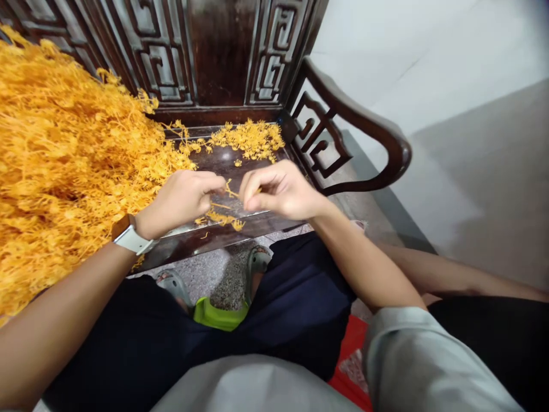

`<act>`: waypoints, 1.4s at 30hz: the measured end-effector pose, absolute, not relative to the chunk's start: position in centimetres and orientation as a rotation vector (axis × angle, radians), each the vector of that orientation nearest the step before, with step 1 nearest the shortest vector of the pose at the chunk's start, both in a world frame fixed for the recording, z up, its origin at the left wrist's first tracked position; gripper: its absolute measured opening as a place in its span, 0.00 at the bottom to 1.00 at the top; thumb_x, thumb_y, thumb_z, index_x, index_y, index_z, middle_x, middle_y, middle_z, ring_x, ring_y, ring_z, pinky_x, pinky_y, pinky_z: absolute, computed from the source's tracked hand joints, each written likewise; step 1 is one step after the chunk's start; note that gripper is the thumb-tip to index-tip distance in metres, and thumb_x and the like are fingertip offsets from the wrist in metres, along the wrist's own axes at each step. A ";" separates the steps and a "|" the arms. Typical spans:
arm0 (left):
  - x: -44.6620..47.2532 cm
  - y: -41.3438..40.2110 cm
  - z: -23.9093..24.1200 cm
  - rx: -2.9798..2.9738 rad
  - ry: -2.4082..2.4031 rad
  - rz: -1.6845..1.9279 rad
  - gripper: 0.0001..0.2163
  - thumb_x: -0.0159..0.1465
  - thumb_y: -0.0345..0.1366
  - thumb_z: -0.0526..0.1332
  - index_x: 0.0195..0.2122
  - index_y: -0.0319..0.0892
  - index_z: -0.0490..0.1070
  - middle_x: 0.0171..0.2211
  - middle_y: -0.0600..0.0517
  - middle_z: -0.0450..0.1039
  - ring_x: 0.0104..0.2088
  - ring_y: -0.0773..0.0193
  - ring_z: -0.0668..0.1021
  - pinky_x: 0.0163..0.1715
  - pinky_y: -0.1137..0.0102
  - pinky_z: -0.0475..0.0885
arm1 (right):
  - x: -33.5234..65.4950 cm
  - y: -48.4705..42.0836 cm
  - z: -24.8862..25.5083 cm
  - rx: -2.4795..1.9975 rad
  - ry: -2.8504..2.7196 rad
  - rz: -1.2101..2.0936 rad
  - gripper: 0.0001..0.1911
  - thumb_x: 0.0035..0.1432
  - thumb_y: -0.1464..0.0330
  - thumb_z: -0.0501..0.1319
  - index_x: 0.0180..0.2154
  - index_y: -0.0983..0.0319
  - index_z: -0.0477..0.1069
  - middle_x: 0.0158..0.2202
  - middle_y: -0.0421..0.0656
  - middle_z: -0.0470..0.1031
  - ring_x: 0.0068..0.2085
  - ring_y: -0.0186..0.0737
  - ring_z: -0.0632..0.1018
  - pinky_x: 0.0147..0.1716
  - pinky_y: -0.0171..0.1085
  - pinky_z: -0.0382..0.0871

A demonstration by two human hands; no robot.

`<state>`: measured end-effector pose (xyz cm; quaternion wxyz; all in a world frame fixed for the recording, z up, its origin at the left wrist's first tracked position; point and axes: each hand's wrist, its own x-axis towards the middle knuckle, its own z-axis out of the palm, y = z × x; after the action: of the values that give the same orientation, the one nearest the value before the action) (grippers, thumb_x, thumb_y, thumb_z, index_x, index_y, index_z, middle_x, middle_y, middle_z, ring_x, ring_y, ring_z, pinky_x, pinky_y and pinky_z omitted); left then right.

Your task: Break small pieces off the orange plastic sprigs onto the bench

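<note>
My right hand (281,191) is closed in a pinch over the bench, with a thin yellow plastic sprig (232,193) sticking out from its fingertips to the left. Close by, my left hand (189,197) has its fingers curled, their tips at the sprig's free end; what lies inside them is hidden. Below both hands, loose yellow sprigs (223,218) lie near the front edge of the dark wooden bench (184,249). A huge pile of tangled yellow sprigs (77,154) rises at the left, beside my left forearm. Farther back sits a smaller heap of short yellow pieces (253,139).
A carved wooden backrest (223,51) closes off the rear, and a curved armrest (369,131) stands at the right. Below my knees is a green plastic object (221,316). Another person's bare leg (463,274) is at the right, near something red (354,337).
</note>
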<state>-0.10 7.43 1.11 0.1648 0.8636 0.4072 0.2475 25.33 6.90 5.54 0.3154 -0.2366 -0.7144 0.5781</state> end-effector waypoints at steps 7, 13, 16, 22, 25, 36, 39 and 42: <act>-7.3 12.9 -1.7 2.314 1.646 0.594 0.04 0.62 0.32 0.65 0.34 0.46 0.80 0.26 0.51 0.77 0.30 0.54 0.76 0.37 0.65 0.68 | 23.9 2.7 7.9 0.228 -2.139 2.013 0.15 0.65 0.58 0.75 0.31 0.61 0.84 0.35 0.49 0.85 0.39 0.40 0.85 0.44 0.35 0.78; -7.0 13.1 -1.0 1.853 1.494 1.001 0.10 0.71 0.42 0.67 0.39 0.41 0.81 0.25 0.52 0.77 0.25 0.65 0.71 0.28 0.70 0.65 | 27.5 7.9 6.5 -0.379 -1.718 1.742 0.17 0.57 0.53 0.80 0.34 0.59 0.81 0.38 0.45 0.83 0.36 0.37 0.81 0.38 0.34 0.77; -5.0 12.1 -0.6 1.614 1.388 1.050 0.10 0.71 0.42 0.69 0.42 0.40 0.83 0.28 0.49 0.80 0.21 0.68 0.68 0.23 0.70 0.63 | 28.9 10.7 5.1 -0.911 -1.187 1.384 0.19 0.59 0.50 0.75 0.40 0.56 0.77 0.45 0.43 0.81 0.40 0.37 0.79 0.40 0.34 0.78; -2.0 10.2 0.4 1.232 1.129 1.108 0.10 0.65 0.38 0.75 0.45 0.42 0.83 0.38 0.45 0.84 0.27 0.66 0.79 0.28 0.70 0.76 | 29.0 12.0 2.6 -1.161 -1.040 1.392 0.17 0.58 0.56 0.74 0.41 0.58 0.73 0.39 0.43 0.78 0.34 0.36 0.75 0.32 0.35 0.72; -0.9 9.1 0.8 1.154 0.998 1.084 0.10 0.65 0.35 0.75 0.47 0.42 0.84 0.43 0.44 0.85 0.32 0.64 0.82 0.34 0.69 0.81 | 28.0 11.2 2.3 -1.108 -1.214 1.408 0.14 0.58 0.61 0.73 0.40 0.59 0.74 0.37 0.42 0.77 0.32 0.33 0.72 0.31 0.34 0.68; 0.1 6.8 2.4 1.094 0.715 1.092 0.14 0.61 0.32 0.80 0.47 0.42 0.85 0.32 0.50 0.83 0.30 0.67 0.83 0.36 0.76 0.82 | 25.0 11.1 0.9 -1.269 -1.333 1.398 0.21 0.67 0.53 0.71 0.52 0.58 0.70 0.46 0.45 0.77 0.40 0.38 0.75 0.33 0.35 0.69; -0.1 6.6 2.5 1.184 0.696 0.977 0.12 0.63 0.36 0.79 0.46 0.43 0.85 0.32 0.49 0.84 0.29 0.67 0.84 0.33 0.76 0.81 | 24.9 11.4 1.1 -1.236 -1.337 1.516 0.22 0.68 0.50 0.69 0.52 0.58 0.73 0.52 0.48 0.79 0.42 0.39 0.76 0.35 0.35 0.70; -0.1 6.5 2.3 1.386 0.649 0.822 0.10 0.67 0.39 0.77 0.45 0.41 0.84 0.32 0.47 0.85 0.30 0.63 0.86 0.33 0.73 0.80 | 24.4 11.5 0.9 -1.225 -1.365 1.540 0.22 0.67 0.51 0.70 0.53 0.59 0.75 0.53 0.48 0.81 0.44 0.39 0.76 0.36 0.35 0.70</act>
<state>-0.09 6.49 2.34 0.6457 0.6092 0.2854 0.3612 24.45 11.49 0.90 0.3650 -0.4762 -0.5306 0.5987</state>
